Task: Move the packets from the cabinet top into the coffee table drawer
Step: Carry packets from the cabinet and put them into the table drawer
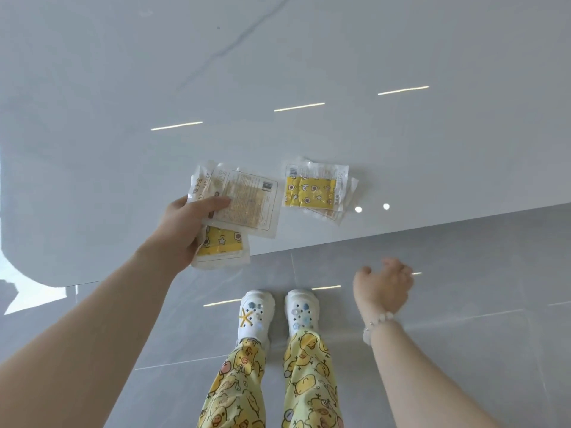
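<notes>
My left hand (185, 230) grips a bunch of flat clear packets (247, 205) with yellow patterned inserts, held over the near edge of a glossy white top (309, 72). The thumb lies across the uppermost packet, which shows its printed back. A second small pile of the same packets (315, 191) lies flat on the top, just right of the held bunch. My right hand (384, 285) hovers below the top's edge over the floor, fingers loosely bent, holding nothing. No drawer is in view.
The white top's front edge runs diagonally from lower left to upper right. Grey glossy floor tiles (463, 288) lie below it. My feet in white clogs (278, 310) stand close to the edge.
</notes>
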